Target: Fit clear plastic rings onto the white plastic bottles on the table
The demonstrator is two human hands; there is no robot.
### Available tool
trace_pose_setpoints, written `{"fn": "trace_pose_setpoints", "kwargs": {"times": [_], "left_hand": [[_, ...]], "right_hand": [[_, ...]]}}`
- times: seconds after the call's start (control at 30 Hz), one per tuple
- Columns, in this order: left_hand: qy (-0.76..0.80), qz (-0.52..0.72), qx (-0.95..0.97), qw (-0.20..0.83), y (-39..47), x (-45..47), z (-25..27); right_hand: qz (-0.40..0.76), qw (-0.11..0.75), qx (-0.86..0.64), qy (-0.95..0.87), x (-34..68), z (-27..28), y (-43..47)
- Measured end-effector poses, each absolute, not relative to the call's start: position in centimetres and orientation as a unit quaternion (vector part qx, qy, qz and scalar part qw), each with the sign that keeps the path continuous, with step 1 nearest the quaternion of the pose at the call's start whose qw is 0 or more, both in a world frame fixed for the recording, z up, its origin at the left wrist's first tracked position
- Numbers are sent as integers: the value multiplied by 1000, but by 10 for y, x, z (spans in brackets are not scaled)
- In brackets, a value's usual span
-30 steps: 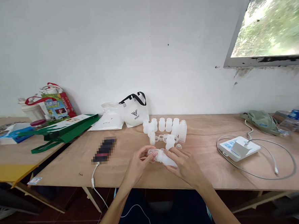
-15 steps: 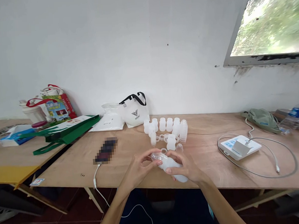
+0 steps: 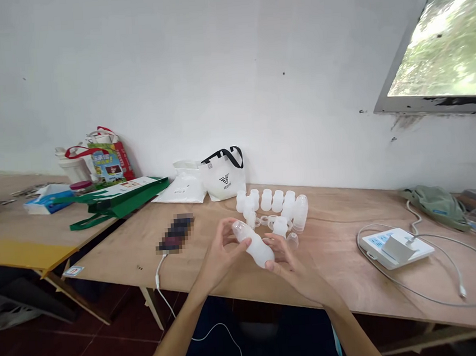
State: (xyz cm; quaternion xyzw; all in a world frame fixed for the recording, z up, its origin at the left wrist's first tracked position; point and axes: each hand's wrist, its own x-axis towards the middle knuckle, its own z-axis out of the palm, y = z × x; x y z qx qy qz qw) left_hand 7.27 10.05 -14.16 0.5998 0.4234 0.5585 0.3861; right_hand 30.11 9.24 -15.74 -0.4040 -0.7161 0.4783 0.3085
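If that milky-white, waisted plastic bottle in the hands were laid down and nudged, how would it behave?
The bottle would probably roll, given its rounded sides, though its narrowed waist might make it wobble. Its translucent-looking plastic suggests it is light for its size.

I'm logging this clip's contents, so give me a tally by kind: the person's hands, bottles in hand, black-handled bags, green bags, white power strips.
Hands: 2 (left hand, right hand)
Bottle in hand: 1
Black-handled bag: 1
Green bag: 1
White power strip: 1
Total: 6

Bottles (image 3: 266, 200) stand on the table (image 3: 331, 258) between a bag (image 3: 226, 184), left, and a charger (image 3: 395, 250), right.
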Motion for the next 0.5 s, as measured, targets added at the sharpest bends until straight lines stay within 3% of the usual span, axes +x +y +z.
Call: {"fn": "trace_pose_setpoints", "kwargs": {"times": [0.27, 0.5], "left_hand": [[510, 570, 598, 238, 146, 22, -172], [513, 546, 607, 263, 169, 11, -206]], "right_hand": [[437, 334, -433, -714, 319, -151, 101], [420, 314, -417, -742, 322, -143, 97]]}}
